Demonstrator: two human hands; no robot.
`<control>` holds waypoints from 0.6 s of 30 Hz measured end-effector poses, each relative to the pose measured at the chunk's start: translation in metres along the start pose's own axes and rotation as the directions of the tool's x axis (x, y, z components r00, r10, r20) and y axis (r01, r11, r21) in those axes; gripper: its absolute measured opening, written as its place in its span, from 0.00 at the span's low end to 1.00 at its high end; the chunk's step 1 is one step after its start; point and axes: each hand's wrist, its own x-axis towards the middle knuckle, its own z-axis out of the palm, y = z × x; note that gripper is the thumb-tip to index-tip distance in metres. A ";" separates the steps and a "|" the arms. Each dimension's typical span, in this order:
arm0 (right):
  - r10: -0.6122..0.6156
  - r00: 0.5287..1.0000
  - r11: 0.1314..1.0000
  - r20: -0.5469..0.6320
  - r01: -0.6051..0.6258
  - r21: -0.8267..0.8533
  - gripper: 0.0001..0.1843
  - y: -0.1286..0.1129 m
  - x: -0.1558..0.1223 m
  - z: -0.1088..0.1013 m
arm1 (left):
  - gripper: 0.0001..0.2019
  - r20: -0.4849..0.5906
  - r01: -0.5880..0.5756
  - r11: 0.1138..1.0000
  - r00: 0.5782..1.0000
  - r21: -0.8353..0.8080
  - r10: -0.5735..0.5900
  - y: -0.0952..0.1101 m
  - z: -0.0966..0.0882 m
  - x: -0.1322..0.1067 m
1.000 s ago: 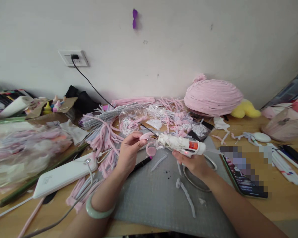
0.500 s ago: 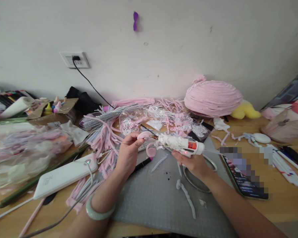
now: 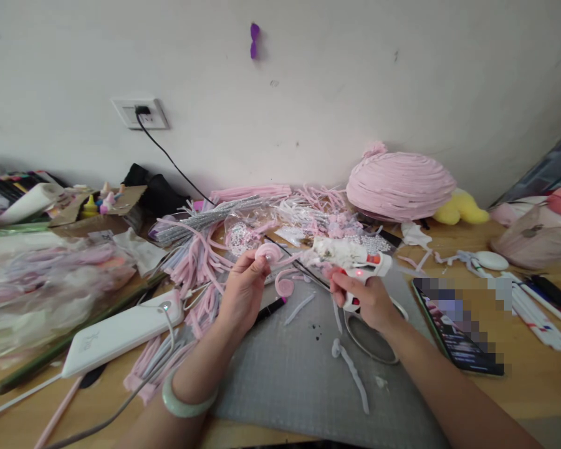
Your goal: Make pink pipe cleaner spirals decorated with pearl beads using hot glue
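My left hand (image 3: 243, 292) pinches a small pink coiled disc (image 3: 268, 252) of pipe cleaner, raised above the grey mat (image 3: 303, 368). A pale green bangle (image 3: 183, 399) sits on that wrist. My right hand (image 3: 365, 300) grips a white hot glue gun (image 3: 350, 257), its nozzle pointing left and a short way right of the disc. A second pink coil (image 3: 285, 285) lies on the mat just below, between the two hands.
Pink pipe cleaners (image 3: 201, 259), silver ones (image 3: 206, 218) and bead bags are heaped behind. A white power bank (image 3: 121, 333) with cable lies left, a phone (image 3: 458, 330) right, a pink wound dome (image 3: 399, 185) at the back. A tape ring (image 3: 371, 340) and black pen (image 3: 270, 307) rest on the mat.
The glue gun has swung up and away to the right, its nozzle leaving the disc. My left hand has lifted the pink disc slightly and turned it face-on.
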 end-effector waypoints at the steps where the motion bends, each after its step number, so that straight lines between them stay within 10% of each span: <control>1: 0.015 0.999 0.998 -0.039 -0.013 0.064 0.18 0.002 0.003 -0.001 | 0.12 0.008 0.021 1.000 1.000 -0.008 -0.021 -0.001 0.000 -0.001; 7: 0.217 0.952 0.891 -0.218 -0.284 -0.354 0.20 0.012 0.023 -0.015 | 0.10 0.179 0.201 0.980 0.964 -0.007 -0.197 -0.008 0.007 -0.010; 18: 0.105 0.985 0.489 -0.137 -0.171 -0.855 0.27 0.019 0.026 -0.018 | 0.09 0.304 0.290 0.954 0.905 0.072 -0.298 -0.013 0.013 -0.025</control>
